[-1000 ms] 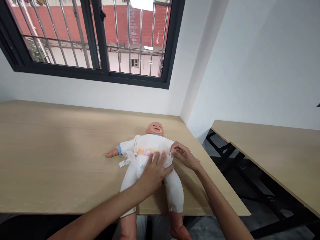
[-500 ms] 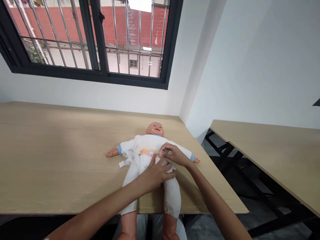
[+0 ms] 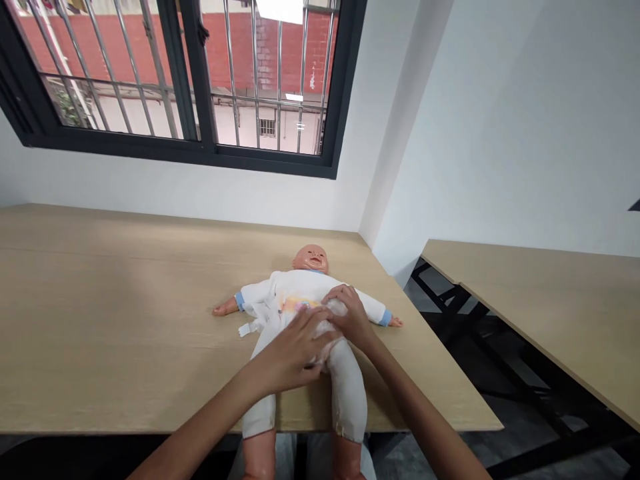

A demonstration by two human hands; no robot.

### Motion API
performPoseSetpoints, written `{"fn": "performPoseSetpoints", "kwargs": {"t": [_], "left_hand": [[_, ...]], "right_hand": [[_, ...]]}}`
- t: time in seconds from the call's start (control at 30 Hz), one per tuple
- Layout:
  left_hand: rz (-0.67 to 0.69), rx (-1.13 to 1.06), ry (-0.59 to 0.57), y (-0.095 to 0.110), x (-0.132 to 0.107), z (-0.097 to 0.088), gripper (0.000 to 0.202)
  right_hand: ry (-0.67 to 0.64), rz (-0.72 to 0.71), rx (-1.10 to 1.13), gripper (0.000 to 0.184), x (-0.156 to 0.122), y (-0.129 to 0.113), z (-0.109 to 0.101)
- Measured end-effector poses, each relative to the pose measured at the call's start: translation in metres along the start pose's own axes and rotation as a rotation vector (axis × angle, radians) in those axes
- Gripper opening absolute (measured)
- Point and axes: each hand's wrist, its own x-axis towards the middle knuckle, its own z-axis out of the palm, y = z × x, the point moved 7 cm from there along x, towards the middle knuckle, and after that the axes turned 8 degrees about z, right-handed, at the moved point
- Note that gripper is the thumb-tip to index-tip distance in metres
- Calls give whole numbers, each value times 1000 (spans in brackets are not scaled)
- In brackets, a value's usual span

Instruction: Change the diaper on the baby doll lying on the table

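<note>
A baby doll (image 3: 311,259) lies on its back on a light wooden table (image 3: 125,287), its head toward the far side. It wears a white onesie (image 3: 300,283), and a strip of colourful diaper waistband (image 3: 300,305) shows at the belly. My right hand (image 3: 353,317) grips bunched onesie fabric at the doll's middle. Close by, my left hand (image 3: 295,350) lies across the lower front, hiding most of the diaper. A loose white onesie tab (image 3: 246,329) sticks out by the doll's right hip.
The doll's bare feet stick out past the table's near edge (image 3: 300,432). A second wooden table (image 3: 530,293) with a black metal frame stands to the right. A white wall and a barred window (image 3: 175,80) lie beyond the table.
The onesie fabric now covers more of the diaper. My hands have drawn closer together at the doll's middle, and my left hand has shifted toward the doll's right side.
</note>
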Motion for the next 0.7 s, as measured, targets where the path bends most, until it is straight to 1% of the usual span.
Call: {"fn": "performPoseSetpoints", "kwargs": {"t": [0.03,0.1,0.2,0.27,0.3,0.37,0.47,0.53,0.6,0.7], "left_hand": [[-25,-4,30,-4,-6,-7,63],[-97,-10,90,-15,-19,-19,56],[-305,-37,255,-40,-48,-34,33],[-476,-45,346,-63,-73,-38,28],[-554,-50,354,-74,-85,-36,27],[-680,-66,305,-96,-106,-25,26],[-781,-106,201,-119,-124,-7,24],[-840,-123,183,-127,-128,0,22],[-893,-141,203,-131,-128,2,15],[-907,-196,242,-133,-123,4,11]], "right_hand": [[-7,-51,-23,4,-3,-8,-2],[-50,-93,-17,10,-9,-19,-3],[-143,-57,49,20,-17,-26,0],[-181,-7,83,26,-23,-24,2],[-196,14,99,28,-26,-23,2],[-223,49,134,31,-31,-22,2],[-268,89,170,32,-38,-19,0],[-280,113,182,33,-41,-17,-1],[-276,131,190,34,-42,-15,-1],[-267,129,176,33,-43,-15,-2]]}}
